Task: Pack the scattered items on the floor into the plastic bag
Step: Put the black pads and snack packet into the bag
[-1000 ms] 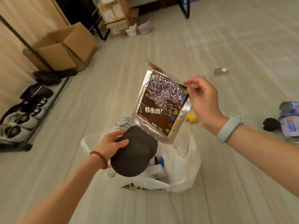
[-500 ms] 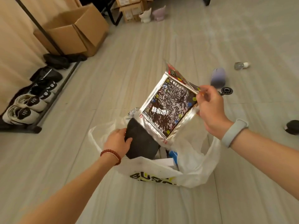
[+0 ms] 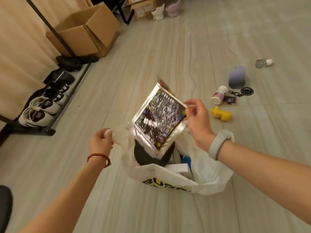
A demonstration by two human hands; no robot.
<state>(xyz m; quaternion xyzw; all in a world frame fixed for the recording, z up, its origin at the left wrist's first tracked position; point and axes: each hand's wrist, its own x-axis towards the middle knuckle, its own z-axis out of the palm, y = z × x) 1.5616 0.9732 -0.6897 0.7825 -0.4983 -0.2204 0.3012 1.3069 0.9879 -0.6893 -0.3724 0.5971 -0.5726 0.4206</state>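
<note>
A white plastic bag (image 3: 170, 179) with black and yellow lettering stands open on the floor. Inside it lie a black cap (image 3: 148, 155), a white box (image 3: 178, 167) and something blue. My right hand (image 3: 196, 121) pinches the top corner of a shiny foil snack packet (image 3: 158, 118), whose lower end dips into the bag's mouth above the cap. My left hand (image 3: 101, 142) grips the bag's left handle and pulls it outward. Scattered on the floor to the right lie a yellow toy (image 3: 221, 113), a small white bottle (image 3: 218, 95), a black keychain (image 3: 242, 92) and a purple oval object (image 3: 237, 78).
A shoe rack (image 3: 45, 105) with several shoes runs along the left wall under a curtain. An open cardboard box (image 3: 87, 31) sits behind it, more boxes and two small figurines (image 3: 166, 10) farther back. A small clear bottle (image 3: 263, 63) lies far right.
My left hand has let go of the black cap, now inside the bag, and taken the bag's handle. The foil packet has come down into the bag's mouth.
</note>
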